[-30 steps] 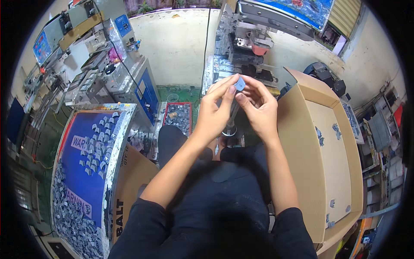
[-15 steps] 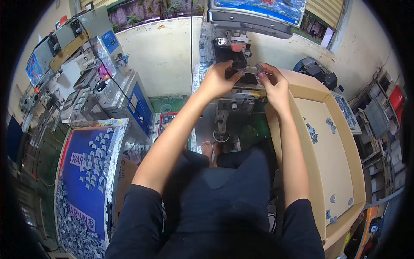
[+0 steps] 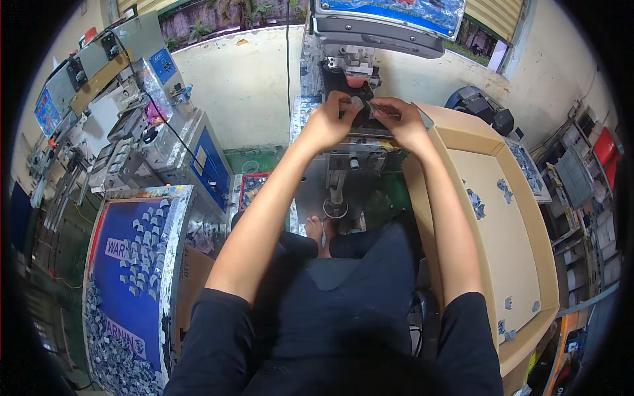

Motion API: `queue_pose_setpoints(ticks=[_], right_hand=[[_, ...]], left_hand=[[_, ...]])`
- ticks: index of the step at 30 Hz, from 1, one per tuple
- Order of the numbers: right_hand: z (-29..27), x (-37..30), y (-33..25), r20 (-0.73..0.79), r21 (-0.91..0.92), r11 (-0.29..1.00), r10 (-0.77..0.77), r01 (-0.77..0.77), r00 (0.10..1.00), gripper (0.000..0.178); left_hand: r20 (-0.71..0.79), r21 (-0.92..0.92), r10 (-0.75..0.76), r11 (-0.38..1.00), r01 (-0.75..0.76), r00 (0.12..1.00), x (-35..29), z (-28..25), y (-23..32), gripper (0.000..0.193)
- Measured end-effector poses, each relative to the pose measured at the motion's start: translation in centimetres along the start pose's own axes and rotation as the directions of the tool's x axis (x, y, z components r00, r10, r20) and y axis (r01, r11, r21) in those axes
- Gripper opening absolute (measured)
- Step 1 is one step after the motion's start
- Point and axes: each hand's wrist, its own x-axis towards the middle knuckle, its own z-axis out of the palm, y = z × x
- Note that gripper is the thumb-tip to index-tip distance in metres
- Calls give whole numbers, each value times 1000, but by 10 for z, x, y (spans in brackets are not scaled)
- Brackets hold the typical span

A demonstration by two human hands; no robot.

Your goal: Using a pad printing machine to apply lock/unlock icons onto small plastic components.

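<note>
Just below the red pad [image 3: 355,82], fingers of the left hand [image 3: 326,123] pinch a small pale-grey piece [image 3: 357,103], seemingly light, stiff and best held by its edges, while the right hand [image 3: 405,125], below and right of that pad, shows bent fingers whose grip cannot be told.

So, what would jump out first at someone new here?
Probably the blue board at lower left, strewn with small grey pieces. At right stands an open cardboard box holding only a few. At upper centre, the left hand and right hand nearly meet by a machine.
</note>
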Motion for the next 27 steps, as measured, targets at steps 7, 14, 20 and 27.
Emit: queue_pose_setpoints(ticks=[7,14,20,27], right_hand=[[9,7,-12,61,-156,987,-41,50,997,26],[7,11,-20,111,-225,974,46,-20,993,27],[2,18,-23,203,-272,962,58,0,978,32],[-7,42,-31,348,-521,853,240,-25,906,32]], left_hand=[[-35,-33,-122,992,121,992,4,-3,-13,48],[-31,-63,-136,989,134,990,5,-1,-14,53],[-57,-62,-152,987,149,987,3,-2,-7,55],[-56,-78,-198,978,194,979,6,1,-7,56]])
